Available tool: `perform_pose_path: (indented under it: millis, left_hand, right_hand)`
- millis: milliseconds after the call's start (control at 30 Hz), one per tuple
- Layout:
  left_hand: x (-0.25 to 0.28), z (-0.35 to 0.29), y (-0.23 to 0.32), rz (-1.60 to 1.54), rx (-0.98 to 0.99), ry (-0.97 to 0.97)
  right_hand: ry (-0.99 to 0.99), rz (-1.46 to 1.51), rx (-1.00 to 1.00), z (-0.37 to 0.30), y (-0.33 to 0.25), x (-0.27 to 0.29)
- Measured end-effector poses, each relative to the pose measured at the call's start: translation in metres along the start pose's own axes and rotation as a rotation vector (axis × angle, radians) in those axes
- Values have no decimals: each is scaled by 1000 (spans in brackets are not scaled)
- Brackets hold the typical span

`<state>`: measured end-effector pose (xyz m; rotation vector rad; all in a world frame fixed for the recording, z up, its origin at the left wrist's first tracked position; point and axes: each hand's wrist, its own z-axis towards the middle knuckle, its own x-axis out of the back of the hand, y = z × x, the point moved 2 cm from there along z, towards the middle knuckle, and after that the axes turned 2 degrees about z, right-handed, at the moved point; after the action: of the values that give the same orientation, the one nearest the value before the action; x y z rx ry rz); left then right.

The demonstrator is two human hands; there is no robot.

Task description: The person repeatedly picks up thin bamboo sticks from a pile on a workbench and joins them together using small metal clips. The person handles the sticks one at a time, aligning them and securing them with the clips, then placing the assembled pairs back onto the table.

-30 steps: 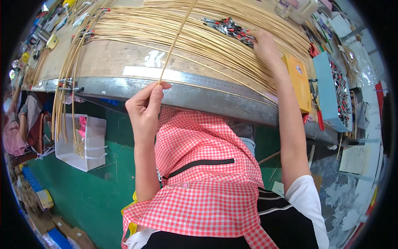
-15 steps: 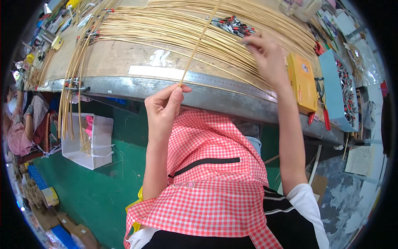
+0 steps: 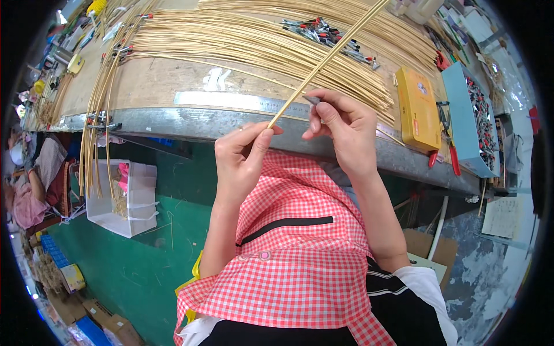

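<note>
My left hand (image 3: 245, 155) pinches the lower end of a long, thin bamboo strip (image 3: 332, 56) between thumb and forefinger. The strip slants up and away to the right, with a lengthwise line that makes it look like more than one lying together. Close beside it, my right hand (image 3: 349, 130) is closed, its fingers bent toward the thumb. A small dark grey piece (image 3: 312, 100) shows at those fingertips, too small to name. Behind my hands a steel ruler (image 3: 231, 101) lies along the bench edge, and many bamboo strips (image 3: 231, 43) are spread over the bench.
A heap of small clips (image 3: 326, 36) sits among the strips. To the right are a yellow box (image 3: 419, 106), red-handled pliers (image 3: 454, 161) and a blue box (image 3: 456, 86) of clips. Clamped strips (image 3: 92, 155) overhang the bench at left, above a white bin (image 3: 147, 199).
My right hand has come down from beside the clip heap to the strip near my left hand. The strip now leans further right and looks wider. My left hand has shifted slightly right.
</note>
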<state>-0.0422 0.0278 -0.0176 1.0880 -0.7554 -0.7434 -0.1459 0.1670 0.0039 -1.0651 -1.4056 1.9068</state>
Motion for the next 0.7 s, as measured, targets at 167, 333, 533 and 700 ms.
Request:
perform_pose_path:
  millis: [167, 333, 533, 700]
  left_hand:
    - [0, 0, -1, 34, 10, -20]
    - [-1, 0, 1, 59, -48, -11]
    - [-1, 1, 1, 90, -42, 10]
    - [-3, 1, 0, 108, -95, 7]
  right_hand:
    - [23, 55, 57, -3, 10, 3]
    - [53, 48, 86, -5, 10, -2]
    - [106, 52, 85, -6, 8, -7]
    - [118, 53, 83, -7, 9, -8]
